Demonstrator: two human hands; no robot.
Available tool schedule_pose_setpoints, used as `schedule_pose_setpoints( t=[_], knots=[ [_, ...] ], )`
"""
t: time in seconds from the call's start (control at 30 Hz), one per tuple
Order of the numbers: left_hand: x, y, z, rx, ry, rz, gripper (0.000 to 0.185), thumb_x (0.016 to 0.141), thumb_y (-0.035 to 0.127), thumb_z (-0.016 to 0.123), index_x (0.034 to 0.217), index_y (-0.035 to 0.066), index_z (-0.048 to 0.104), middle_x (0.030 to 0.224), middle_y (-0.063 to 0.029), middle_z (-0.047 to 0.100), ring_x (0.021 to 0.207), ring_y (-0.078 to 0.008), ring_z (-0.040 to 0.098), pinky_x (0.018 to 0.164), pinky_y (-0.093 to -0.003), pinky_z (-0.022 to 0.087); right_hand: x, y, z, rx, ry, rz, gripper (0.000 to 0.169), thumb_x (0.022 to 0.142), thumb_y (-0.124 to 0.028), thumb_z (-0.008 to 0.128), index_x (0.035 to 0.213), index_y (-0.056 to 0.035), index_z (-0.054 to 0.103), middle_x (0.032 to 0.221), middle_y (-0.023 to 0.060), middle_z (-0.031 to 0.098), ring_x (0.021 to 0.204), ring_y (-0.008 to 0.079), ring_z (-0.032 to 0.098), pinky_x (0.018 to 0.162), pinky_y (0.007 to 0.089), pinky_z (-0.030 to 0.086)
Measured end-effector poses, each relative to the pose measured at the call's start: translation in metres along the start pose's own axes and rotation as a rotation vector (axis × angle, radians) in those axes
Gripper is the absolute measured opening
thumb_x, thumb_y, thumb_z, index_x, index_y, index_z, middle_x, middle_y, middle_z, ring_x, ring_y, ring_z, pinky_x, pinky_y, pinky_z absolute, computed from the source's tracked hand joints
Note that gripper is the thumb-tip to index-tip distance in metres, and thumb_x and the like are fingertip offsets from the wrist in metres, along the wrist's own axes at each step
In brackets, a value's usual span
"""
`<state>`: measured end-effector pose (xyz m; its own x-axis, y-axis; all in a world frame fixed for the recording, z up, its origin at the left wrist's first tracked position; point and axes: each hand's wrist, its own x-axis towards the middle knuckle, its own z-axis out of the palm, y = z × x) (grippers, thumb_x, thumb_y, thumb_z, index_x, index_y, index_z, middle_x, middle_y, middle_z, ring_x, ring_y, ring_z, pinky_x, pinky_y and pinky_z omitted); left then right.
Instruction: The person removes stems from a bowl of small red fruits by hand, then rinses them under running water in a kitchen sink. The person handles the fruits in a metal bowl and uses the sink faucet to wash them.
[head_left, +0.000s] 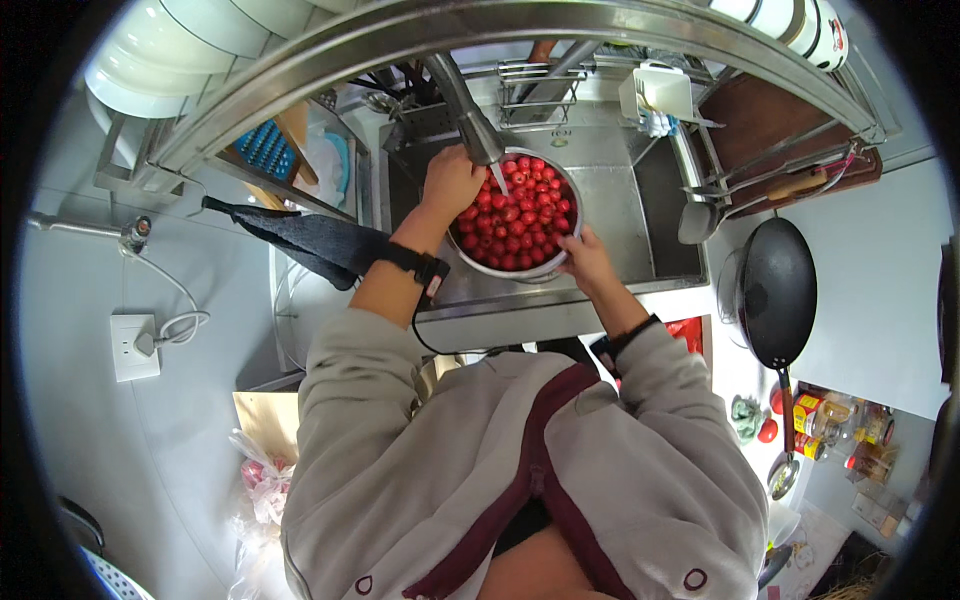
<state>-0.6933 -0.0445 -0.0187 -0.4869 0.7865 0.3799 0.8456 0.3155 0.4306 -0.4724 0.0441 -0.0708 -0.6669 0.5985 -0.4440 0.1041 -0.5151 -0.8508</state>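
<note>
A round metal pot (577, 214) full of small red fruits (517, 217) stands or is held in the stainless steel sink (609, 217). Water runs from the faucet (480, 135) onto the fruits. My left hand (454, 180) is at the pot's upper left, close beside the faucet spout; its fingertips are partly hidden, so its grip is unclear. With thumb and fingers, my right hand (587, 259) grips the pot's rim at the lower right.
A steel rack (525, 22) arches over the sink, with white bowls (161, 60) at left. A dark cloth (307, 240) hangs beside my left forearm. Right of the sink are a spatula (697, 220), a black wok (778, 292) and several bottles and jars (825, 418).
</note>
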Motion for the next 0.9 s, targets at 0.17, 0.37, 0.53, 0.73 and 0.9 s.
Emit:
schedule_pose_setpoints(
  t=[0.17, 0.37, 0.53, 0.73, 0.9],
  knots=[
    [-0.003, 0.002, 0.008, -0.101, -0.024, -0.036, 0.022, 0.076, 0.02, 0.056, 0.091, 0.003, 0.06, 0.086, -0.0199, 0.06, 0.085, -0.0387, 0.057, 0.078, -0.047, 0.046, -0.004, -0.003, 0.001, 0.123, -0.043, 0.024, 0.041, 0.082, -0.009, 0.056, 0.121, -0.0101, 0.044, 0.102, 0.0076, 0.058, 0.079, 0.0207, 0.062, 0.052, 0.0326, 0.056],
    [-0.008, 0.018, 0.026, -0.146, -0.129, -0.017, 0.043, 0.076, 0.035, 0.062, 0.111, 0.01, 0.06, 0.108, -0.0208, 0.057, 0.1, -0.038, 0.053, 0.086, -0.0453, 0.044, -0.011, -0.002, 0.008, -0.011, -0.038, 0.012, 0.04, 0.081, -0.006, 0.054, 0.119, -0.0106, 0.045, 0.1, 0.0078, 0.059, 0.079, 0.0197, 0.063, 0.056, 0.0335, 0.057],
    [-0.022, 0.048, 0.038, -0.027, -0.195, 0.118, 0.063, 0.073, 0.048, 0.064, 0.126, 0.016, 0.05, 0.134, -0.0118, 0.04, 0.118, -0.0359, 0.042, 0.094, -0.0479, 0.037, -0.006, 0.0, 0.019, 0.003, -0.036, -0.006, 0.036, 0.08, -0.006, 0.052, 0.115, -0.0099, 0.048, 0.097, 0.0076, 0.06, 0.076, 0.0188, 0.064, 0.056, 0.0326, 0.057],
    [-0.042, 0.041, 0.016, 0.206, -0.29, 0.403, 0.049, 0.08, 0.037, 0.059, 0.128, 0.029, 0.048, 0.136, -0.0026, 0.04, 0.123, -0.0306, 0.035, 0.095, -0.05, 0.032, 0.0, -0.007, 0.008, 0.063, -0.021, -0.037, 0.034, 0.08, -0.006, 0.054, 0.114, -0.0108, 0.049, 0.095, 0.0067, 0.06, 0.072, 0.0189, 0.064, 0.054, 0.0315, 0.057],
    [-0.044, 0.015, 0.001, 0.326, -0.406, 0.435, 0.052, 0.079, 0.039, 0.06, 0.129, 0.035, 0.046, 0.141, 0.0011, 0.034, 0.125, -0.0268, 0.033, 0.096, -0.0482, 0.03, -0.003, -0.001, 0.003, 0.094, 0.015, -0.038, 0.038, 0.081, -0.006, 0.055, 0.117, -0.0129, 0.047, 0.095, 0.006, 0.061, 0.072, 0.0176, 0.063, 0.051, 0.0292, 0.056]
  ],
)
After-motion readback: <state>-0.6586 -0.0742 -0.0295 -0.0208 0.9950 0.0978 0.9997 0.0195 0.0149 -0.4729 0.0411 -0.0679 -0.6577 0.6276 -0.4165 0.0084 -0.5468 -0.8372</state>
